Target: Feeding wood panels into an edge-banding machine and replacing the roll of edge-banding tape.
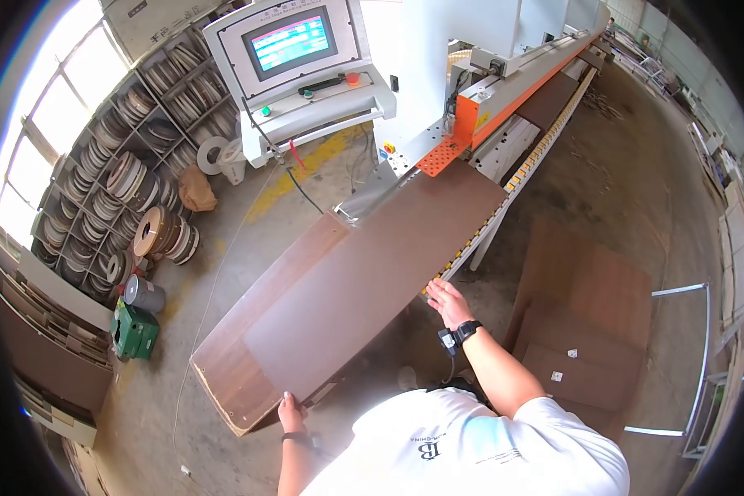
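Note:
A long, flat brown board (372, 281) lies slanted across a wooden worktop (240, 355), its far end beside the orange guard (471, 120) of an edge-banding machine. My left hand (292, 413) holds the board's near end, thumb on top; its other fingers are partly hidden under the edge. Against the board's right long edge rests my right hand (450, 304), fingers stretched out beside the roller rail (471, 244). A dark watch-like device is strapped to my right wrist, and a dark band circles the left.
A control console (298, 74) with a lit screen stands at the far left of the machine. Shelves of banding rolls (112, 182) line the left wall. Brown panels (587, 322) lie low at the right. A green box (134, 329) and a grey bucket (144, 293) stand on the floor.

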A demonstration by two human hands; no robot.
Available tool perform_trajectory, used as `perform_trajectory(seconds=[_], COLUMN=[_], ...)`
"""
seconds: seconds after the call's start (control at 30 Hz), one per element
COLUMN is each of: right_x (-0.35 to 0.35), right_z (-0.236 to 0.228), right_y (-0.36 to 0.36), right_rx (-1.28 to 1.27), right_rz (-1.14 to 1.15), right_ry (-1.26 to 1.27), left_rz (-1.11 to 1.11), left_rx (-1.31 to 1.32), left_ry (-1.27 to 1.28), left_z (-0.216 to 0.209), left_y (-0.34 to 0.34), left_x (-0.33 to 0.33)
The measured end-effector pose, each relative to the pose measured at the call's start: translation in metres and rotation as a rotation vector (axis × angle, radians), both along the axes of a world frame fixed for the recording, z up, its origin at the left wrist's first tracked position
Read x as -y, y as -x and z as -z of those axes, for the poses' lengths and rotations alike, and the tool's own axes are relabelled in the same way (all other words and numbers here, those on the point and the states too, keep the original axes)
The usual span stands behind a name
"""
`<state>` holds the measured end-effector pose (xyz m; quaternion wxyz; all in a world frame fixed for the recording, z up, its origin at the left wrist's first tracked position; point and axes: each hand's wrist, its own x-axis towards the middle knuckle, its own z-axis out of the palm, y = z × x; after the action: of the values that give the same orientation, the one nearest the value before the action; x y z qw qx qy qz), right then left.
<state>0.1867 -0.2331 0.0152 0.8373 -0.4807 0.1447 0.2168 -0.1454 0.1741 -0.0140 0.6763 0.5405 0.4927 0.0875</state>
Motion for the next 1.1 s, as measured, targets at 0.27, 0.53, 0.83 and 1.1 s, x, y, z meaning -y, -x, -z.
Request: perform_trajectory(seconds=[0.27, 0.53, 0.83, 1.1], right_x=[-0.013, -0.009, -0.011, -0.017], right_z=[0.0, -0.001, 0.001, -0.003], right_y=[-0.022, -0.024, -0.021, -0.016], right_rx=[0.059, 0.028, 0.06, 0.095], right_rz=[-0.028, -0.051, -0.005, 0.018], right_ry=[-0.039, -0.053, -0.021, -0.14], left_rz=[-0.095, -0.146, 0.017, 0.057], left_rx=[0.017, 0.036, -0.126, -0.192], left_ry=[0.087, 0.139, -0.025, -0.145], left_z=[0.005, 0.013, 0.029, 0.045], left_y=[-0.013, -0.011, 0.004, 0.013], left_x=[0.007, 0.004, -0.008, -0.024])
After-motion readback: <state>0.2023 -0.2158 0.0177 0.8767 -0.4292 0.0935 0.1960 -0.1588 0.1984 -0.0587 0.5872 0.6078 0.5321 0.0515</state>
